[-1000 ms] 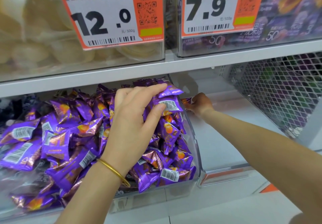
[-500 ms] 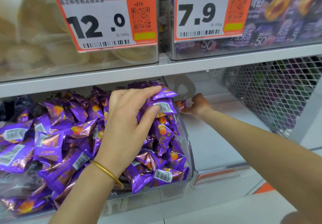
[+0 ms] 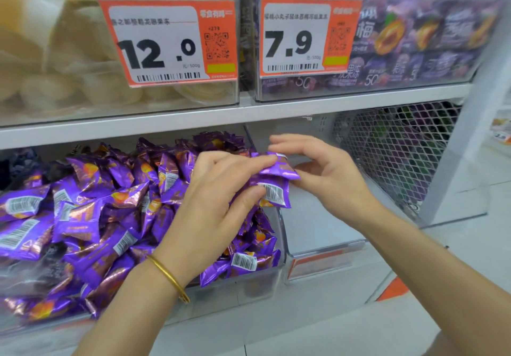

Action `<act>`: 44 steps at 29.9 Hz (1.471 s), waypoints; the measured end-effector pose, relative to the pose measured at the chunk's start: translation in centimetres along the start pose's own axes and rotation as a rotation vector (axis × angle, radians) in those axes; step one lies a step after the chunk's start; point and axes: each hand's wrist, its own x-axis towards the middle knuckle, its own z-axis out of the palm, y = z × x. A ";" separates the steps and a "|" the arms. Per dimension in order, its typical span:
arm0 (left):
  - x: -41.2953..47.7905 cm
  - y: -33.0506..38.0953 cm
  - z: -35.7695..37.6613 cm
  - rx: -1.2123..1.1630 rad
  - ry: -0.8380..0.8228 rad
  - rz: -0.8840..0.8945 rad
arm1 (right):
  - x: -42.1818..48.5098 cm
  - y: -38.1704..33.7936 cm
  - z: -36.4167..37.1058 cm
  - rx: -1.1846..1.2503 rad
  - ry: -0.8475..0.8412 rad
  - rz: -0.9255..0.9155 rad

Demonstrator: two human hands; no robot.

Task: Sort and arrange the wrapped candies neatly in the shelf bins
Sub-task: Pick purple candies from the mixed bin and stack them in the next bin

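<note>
Shelf bin (image 3: 257, 281) brims with wrapped candies (image 3: 110, 211), loosely heaped, so tidying remains. Left hand (image 3: 213, 206) has its grip closed round a small stack (image 3: 273, 187) at the bin's right edge. Right hand (image 3: 331, 178) touches it, fingers half-curled, and whether it holds is unclear.

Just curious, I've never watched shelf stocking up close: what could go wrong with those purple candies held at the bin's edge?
1. The left hand pinches several purple candies right above the clear bin's right wall; one might slip into the neighbouring bin.
2. The candy pile is heaped against that wall, so a nudge could spill packets over it.
</note>
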 end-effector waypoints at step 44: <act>-0.1 -0.3 -2.0 0.102 0.039 -0.249 | -1.7 -1.5 -2.1 0.419 0.050 0.409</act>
